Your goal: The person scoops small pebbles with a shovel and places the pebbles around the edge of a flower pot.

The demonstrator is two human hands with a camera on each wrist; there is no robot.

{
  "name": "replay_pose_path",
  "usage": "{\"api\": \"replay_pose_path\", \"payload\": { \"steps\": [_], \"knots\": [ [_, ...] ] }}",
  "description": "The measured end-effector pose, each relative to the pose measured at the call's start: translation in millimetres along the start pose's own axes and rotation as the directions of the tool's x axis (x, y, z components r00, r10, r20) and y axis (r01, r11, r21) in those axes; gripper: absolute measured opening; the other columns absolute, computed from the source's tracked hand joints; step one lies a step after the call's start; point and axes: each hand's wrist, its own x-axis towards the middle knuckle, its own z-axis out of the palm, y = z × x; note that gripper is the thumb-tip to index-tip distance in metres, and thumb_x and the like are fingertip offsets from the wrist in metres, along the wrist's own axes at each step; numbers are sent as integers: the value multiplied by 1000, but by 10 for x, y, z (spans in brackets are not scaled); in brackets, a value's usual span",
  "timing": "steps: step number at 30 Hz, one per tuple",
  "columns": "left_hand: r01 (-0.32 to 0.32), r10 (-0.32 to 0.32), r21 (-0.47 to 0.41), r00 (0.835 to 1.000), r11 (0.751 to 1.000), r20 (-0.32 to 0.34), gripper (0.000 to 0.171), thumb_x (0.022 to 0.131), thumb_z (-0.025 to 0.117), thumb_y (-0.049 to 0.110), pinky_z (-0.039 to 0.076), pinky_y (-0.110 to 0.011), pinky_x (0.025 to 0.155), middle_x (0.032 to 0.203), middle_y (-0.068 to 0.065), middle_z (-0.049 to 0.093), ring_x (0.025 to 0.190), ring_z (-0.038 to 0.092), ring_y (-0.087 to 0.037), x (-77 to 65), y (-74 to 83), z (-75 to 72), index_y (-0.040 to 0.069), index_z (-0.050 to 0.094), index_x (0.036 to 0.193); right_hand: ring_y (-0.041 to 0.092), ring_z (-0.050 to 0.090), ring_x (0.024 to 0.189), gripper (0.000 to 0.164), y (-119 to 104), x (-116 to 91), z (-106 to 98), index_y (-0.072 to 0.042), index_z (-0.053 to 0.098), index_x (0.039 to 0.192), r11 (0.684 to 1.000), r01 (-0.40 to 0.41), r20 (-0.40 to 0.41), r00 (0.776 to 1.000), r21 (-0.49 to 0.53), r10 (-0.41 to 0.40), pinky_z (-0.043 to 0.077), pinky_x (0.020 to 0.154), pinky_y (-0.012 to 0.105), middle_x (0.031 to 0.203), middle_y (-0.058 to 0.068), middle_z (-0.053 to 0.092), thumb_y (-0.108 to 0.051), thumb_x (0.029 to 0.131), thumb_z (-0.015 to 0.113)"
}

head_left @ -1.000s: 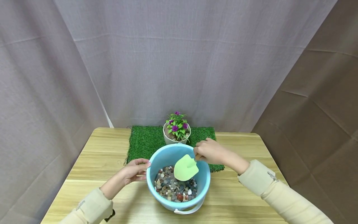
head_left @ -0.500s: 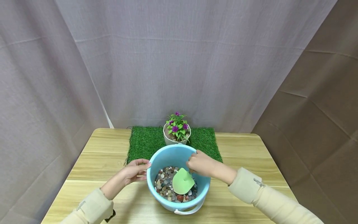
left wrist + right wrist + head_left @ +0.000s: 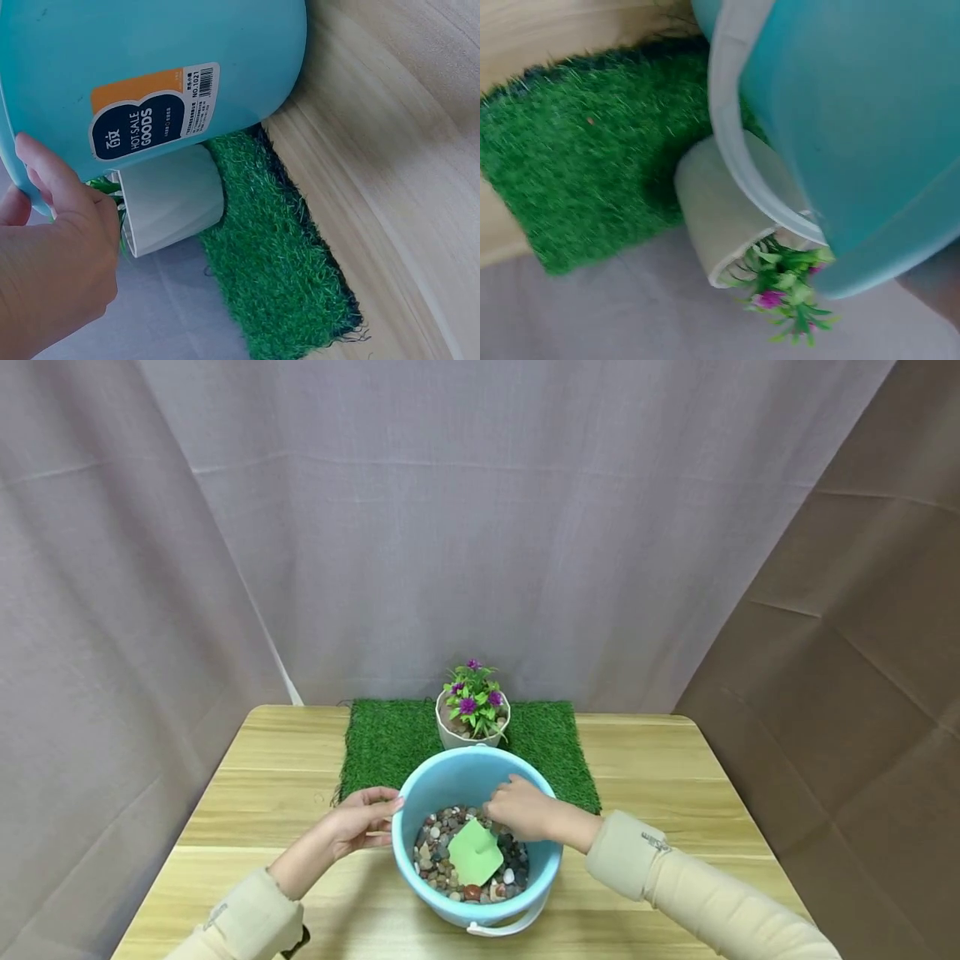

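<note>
A light blue bucket (image 3: 402,856) stands on the table, its bottom covered with mixed pebbles (image 3: 432,845). My left hand (image 3: 358,821) holds the bucket's left rim; in the left wrist view the fingers (image 3: 56,176) lie along the outer wall just below the edge. Reaching in over the right rim, my right hand (image 3: 521,810) grips a pale green toy shovel. The shovel's blade (image 3: 474,856) is low over the pebbles, its tip toward the bucket's near side. Curled fingers hide the handle. The right wrist view shows only the bucket's outside, with hand and shovel hidden behind its wall.
Behind the bucket, a white pot with purple flowers (image 3: 468,704) sits on a green artificial grass mat (image 3: 386,735). The bucket's white handle (image 3: 510,928) hangs at the front. Grey curtains (image 3: 480,527) enclose the wooden table (image 3: 645,777) at the back.
My right hand has moved left and down into the bucket, lowering the shovel from above the pebbles to their level. My left hand has stayed at the rim.
</note>
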Motion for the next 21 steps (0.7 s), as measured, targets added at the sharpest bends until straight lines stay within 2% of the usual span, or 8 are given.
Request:
{"api": "replay_pose_path", "payload": {
  "steps": [8, 12, 17, 21],
  "knots": [
    [6, -6, -6, 1000, 1000, -3, 39, 91, 62, 19, 62, -22, 67, 73, 4, 65, 65, 64, -4, -39, -18, -25, -2, 47, 120, 4, 44, 57, 15, 3, 0, 77, -19, 60, 70, 986, 7, 2, 1000, 166, -7, 27, 55, 14, 65, -11, 58, -11, 77, 71],
    [1, -1, -13, 1000, 1000, 4, 39, 91, 62, 19, 62, -22, 67, 74, 4, 66, 65, 64, -4, -33, -37, 1, -2, 47, 120, 2, 49, 59, 11, 11, -16, 58, -19, 65, 75, 978, 8, 11, 1000, 208, -11, 35, 58, 13, 69, -12, 63, -11, 78, 72],
    [5, -5, -13, 1000, 1000, 7, 37, 92, 62, 18, 62, -22, 67, 73, 5, 65, 64, 63, -4, -16, -49, 17, -2, 48, 119, 3, 56, 64, 6, 75, -47, -24, -15, 70, 84, 949, 18, -8, 1000, 313, -17, 49, 63, 17, 76, -7, 68, -12, 79, 72],
    [-2, 2, -3, 1000, 1000, 2, 36, 92, 61, 18, 62, -22, 66, 73, 5, 65, 63, 63, -4, 6, -28, 7, -2, 48, 119, 3, 56, 67, 10, 127, -59, -93, -14, 70, 90, 925, 4, -8, 1000, 379, -1, 52, 66, 18, 82, -4, 69, -14, 81, 72]
  ]
}}
